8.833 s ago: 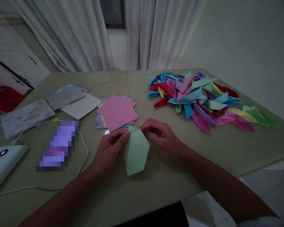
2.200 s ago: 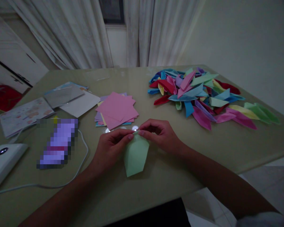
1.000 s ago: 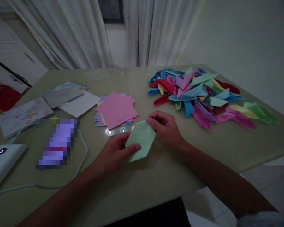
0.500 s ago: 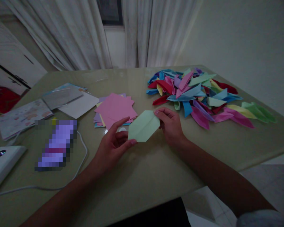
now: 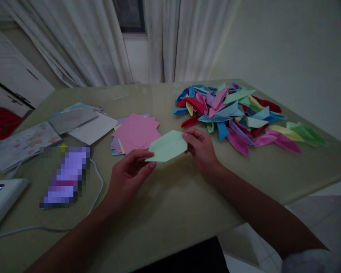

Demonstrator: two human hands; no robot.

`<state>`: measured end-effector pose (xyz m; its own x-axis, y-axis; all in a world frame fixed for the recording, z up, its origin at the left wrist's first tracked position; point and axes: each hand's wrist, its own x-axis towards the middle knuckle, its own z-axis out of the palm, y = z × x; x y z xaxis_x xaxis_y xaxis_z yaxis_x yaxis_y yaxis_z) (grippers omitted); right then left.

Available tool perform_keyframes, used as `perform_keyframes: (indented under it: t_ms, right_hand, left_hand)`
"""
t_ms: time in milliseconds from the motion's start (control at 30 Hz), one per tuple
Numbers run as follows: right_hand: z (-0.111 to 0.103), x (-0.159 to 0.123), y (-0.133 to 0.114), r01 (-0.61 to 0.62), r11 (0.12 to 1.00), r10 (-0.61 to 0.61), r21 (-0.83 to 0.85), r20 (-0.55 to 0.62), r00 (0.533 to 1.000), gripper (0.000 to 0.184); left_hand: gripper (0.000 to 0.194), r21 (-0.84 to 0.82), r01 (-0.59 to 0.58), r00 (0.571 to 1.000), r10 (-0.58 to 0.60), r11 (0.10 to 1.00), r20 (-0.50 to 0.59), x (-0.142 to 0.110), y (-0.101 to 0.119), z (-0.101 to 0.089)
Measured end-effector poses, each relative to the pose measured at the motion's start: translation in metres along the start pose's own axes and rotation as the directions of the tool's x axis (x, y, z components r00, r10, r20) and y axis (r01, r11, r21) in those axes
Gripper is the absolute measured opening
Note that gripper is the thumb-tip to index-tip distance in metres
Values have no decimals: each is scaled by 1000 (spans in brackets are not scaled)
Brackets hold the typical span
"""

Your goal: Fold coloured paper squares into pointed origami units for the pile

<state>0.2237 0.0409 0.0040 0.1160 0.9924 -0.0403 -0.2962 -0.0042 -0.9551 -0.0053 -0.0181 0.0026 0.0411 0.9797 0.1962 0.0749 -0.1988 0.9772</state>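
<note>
Smooth table (image 5: 170,212); 2 hands, left (image 5: 130,172) and right (image 5: 203,151), pinch creased green paper (image 5: 169,146).

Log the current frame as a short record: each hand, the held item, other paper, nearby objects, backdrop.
left hand: fingers and thumb at the held sheet's left corner
right hand: pinching its right end
held item: pale green paper sheet, six-sided outline
flat paper: fanned stack of square sheets, pink on top
folded paper: multicolored pile, right of the stack
nearby objects: pixelated phone-like object, white cable
surface: table
backdrop: pale curtains
</note>
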Motion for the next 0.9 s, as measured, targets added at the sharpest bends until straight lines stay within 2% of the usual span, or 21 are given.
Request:
perform_keyframes:
  t_ms: [133, 267, 567, 700, 767, 900]
  right_hand:
    - [-2, 2, 3, 55, 998, -54, -8, 42, 998, 21]
    - [-3, 1, 6, 112, 993, -108, -35, 93, 990, 16]
    - [-3, -4, 0, 191, 974, -162, -123, 211, 964, 18]
    - [-1, -7, -2, 172, 973, -120, -156, 300, 947, 36]
    - [-1, -8, -2, 180, 968, -120, -175, 308, 944, 40]
    - [-4, -7, -5, 232, 951, -153, -205, 337, 929, 34]
  left_hand:
    - [13, -88, 103, 994, -106, 991, -26, 2, -2, -3]
    - [22, -77, 196, 974, -203, 977, -100, 4, -4, -4]
    - [28, 30, 200, 959, -189, 979, -211, 8, 0, -3]
    - [27, 80, 180, 947, -151, 980, -282, 8, 2, -4]
    - [27, 83, 181, 943, -149, 980, -297, 8, 2, -5]
    - [30, -5, 210, 938, -203, 978, -280, 8, -5, -6]
